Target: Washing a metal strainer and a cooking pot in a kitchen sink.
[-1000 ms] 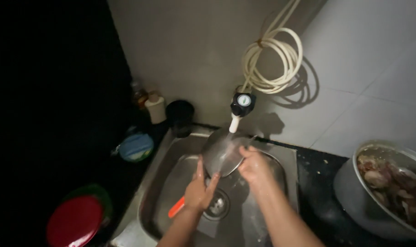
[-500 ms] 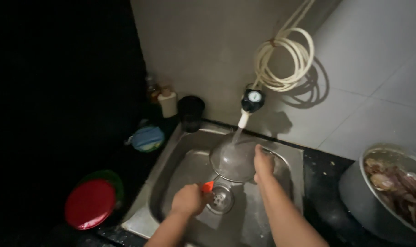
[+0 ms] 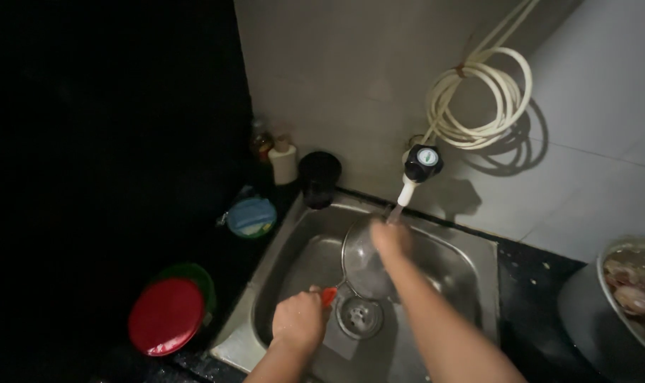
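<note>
two hands (image 3: 299, 320) rinse a strainer (image 3: 365, 259) over the steel sink (image 3: 280, 266).

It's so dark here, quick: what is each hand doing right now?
Left hand: closed around the orange handle of the strainer.
Right hand: on the strainer under the tap; grip cannot be told.

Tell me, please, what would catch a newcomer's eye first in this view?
Two bare hands over the steel sink: the left hand grips the orange handle of a mesh strainer, while the right hand is in its bowl under the tap. A coiled hose hangs above; a red lid lies at left.
</note>
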